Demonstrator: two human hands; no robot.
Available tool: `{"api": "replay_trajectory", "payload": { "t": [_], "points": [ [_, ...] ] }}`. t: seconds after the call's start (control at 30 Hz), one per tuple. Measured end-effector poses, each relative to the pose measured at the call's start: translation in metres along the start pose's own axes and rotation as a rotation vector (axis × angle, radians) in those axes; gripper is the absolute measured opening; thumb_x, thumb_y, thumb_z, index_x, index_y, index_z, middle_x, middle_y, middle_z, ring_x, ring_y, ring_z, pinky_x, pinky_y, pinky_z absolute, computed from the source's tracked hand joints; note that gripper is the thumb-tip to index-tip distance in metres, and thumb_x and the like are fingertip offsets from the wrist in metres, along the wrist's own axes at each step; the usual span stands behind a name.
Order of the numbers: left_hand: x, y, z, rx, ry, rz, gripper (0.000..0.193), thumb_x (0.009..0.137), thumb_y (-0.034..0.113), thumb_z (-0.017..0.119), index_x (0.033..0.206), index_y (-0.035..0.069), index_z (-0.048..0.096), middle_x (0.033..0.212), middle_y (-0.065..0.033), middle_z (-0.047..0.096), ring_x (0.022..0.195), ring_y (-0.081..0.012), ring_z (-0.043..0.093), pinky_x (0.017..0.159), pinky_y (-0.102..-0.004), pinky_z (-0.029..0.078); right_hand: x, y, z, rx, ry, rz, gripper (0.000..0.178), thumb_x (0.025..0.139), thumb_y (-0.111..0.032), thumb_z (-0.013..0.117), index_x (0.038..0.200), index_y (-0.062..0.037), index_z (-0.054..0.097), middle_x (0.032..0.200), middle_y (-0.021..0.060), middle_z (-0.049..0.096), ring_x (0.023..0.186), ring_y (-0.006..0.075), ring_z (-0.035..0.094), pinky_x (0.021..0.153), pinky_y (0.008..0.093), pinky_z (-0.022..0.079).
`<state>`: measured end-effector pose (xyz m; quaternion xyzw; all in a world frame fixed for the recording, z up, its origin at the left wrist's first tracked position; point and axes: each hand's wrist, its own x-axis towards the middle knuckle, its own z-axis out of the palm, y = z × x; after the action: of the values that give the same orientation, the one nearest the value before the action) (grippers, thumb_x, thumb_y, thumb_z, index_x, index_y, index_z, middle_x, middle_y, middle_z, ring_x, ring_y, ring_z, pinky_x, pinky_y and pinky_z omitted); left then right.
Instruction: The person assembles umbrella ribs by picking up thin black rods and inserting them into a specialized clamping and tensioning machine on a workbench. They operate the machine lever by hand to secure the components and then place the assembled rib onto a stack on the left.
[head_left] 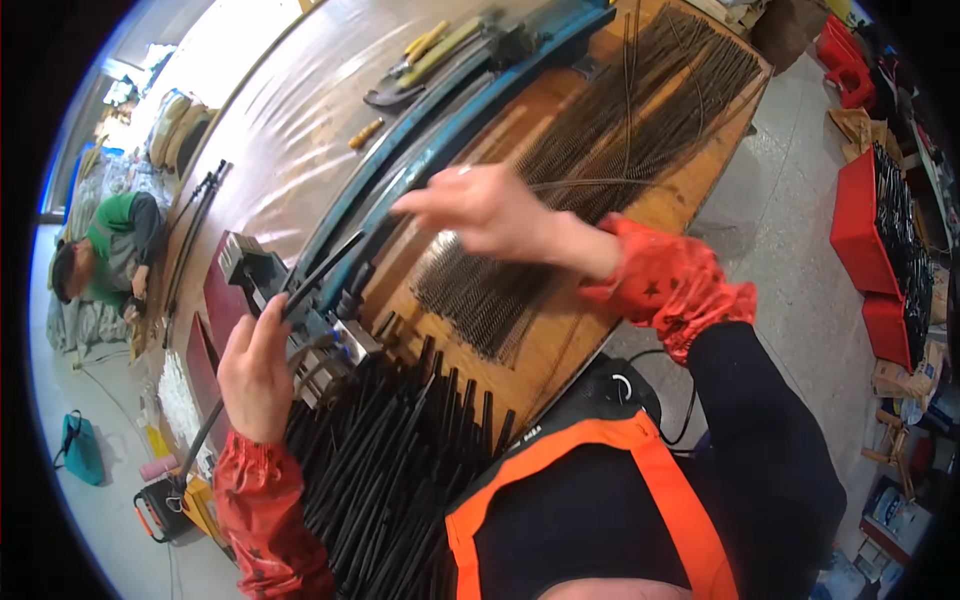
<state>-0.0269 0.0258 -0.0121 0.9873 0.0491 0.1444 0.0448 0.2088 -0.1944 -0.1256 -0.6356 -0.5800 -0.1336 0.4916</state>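
My left hand (258,375) is closed round a thin black rod or tube (335,260). One end of it points up toward the blue metal rail (432,150); the other trails down past my wrist. My right hand (485,210) hovers between the rail and a pile of long, thin metal springs (490,290). Motion blurs its fingers, which point left, and whether they hold anything does not show. A thin spring-like strand (600,183) runs beside that hand; I cannot tell if it touches. Below my hands lies a heap of black tubes (380,470).
A metal clamp-like fixture (345,345) stands at the rail's near end. Beyond the rail, pliers (400,92) and a yellow-handled tool (368,133) lie on plastic sheeting. Another person (120,240) crouches at the far left. Red bins (865,235) line the right side.
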Motion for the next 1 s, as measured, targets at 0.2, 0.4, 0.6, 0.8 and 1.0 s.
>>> {"api": "replay_trajectory", "payload": {
  "t": [0.2, 0.4, 0.6, 0.8, 1.0],
  "points": [
    [-0.017, -0.003, -0.005, -0.027, 0.03, -0.002, 0.038, 0.089, -0.003, 0.064, 0.125, 0.009, 0.066, 0.08, -0.0144, 0.051, 0.069, -0.0315, 0.055, 0.063, -0.0412, 0.045, 0.005, 0.008, 0.001, -0.022, 0.002, 0.022, 0.035, 0.091, -0.022, 0.073, 0.125, -0.0143, 0.069, 0.08, 0.0079, 0.071, 0.062, 0.0178, 0.066, 0.057, 0.0304, 0.054],
    [-0.036, -0.01, -0.007, 0.05, 0.132, 0.023, 0.032, 0.09, -0.005, 0.061, 0.121, 0.005, 0.065, 0.086, -0.0146, 0.058, 0.075, -0.0328, 0.06, 0.067, -0.0389, 0.049, 0.019, -0.001, 0.028, -0.074, 0.085, -0.131, 0.031, 0.093, -0.026, 0.07, 0.121, -0.0127, 0.069, 0.09, 0.0062, 0.074, 0.066, 0.019, 0.067, 0.059, 0.0313, 0.054],
    [-0.078, -0.078, -0.062, 0.233, 0.364, -0.246, 0.014, 0.097, 0.009, 0.063, 0.108, 0.003, 0.067, 0.086, -0.017, 0.067, 0.073, -0.0326, 0.065, 0.067, -0.0383, 0.051, 0.004, 0.049, 0.042, -0.022, -0.173, 0.215, 0.022, 0.098, -0.026, 0.064, 0.108, -0.0074, 0.07, 0.082, 0.0123, 0.071, 0.072, 0.0252, 0.069, 0.065, 0.0365, 0.053],
    [-0.094, -0.073, -0.083, 0.153, 0.514, -0.317, 0.019, 0.093, 0.012, 0.069, 0.109, 0.003, 0.068, 0.085, -0.0194, 0.068, 0.072, -0.0333, 0.066, 0.066, -0.039, 0.051, 0.106, -0.043, 0.144, 0.533, -0.373, 0.16, 0.024, 0.102, -0.024, 0.06, 0.112, -0.0036, 0.07, 0.08, 0.0014, 0.067, 0.074, 0.0086, 0.059, 0.068, 0.0266, 0.049],
    [-0.173, -0.096, -0.082, 0.212, 0.457, -0.428, 0.019, 0.095, 0.011, 0.068, 0.111, 0.001, 0.066, 0.087, -0.02, 0.068, 0.073, -0.035, 0.066, 0.067, -0.0391, 0.051, 0.141, -0.053, 0.196, 0.479, -0.405, -0.098, 0.018, 0.097, -0.019, 0.067, 0.103, -0.0035, 0.074, 0.085, 0.006, 0.075, 0.082, 0.0105, 0.071, 0.07, 0.0281, 0.053]
  ]
}}
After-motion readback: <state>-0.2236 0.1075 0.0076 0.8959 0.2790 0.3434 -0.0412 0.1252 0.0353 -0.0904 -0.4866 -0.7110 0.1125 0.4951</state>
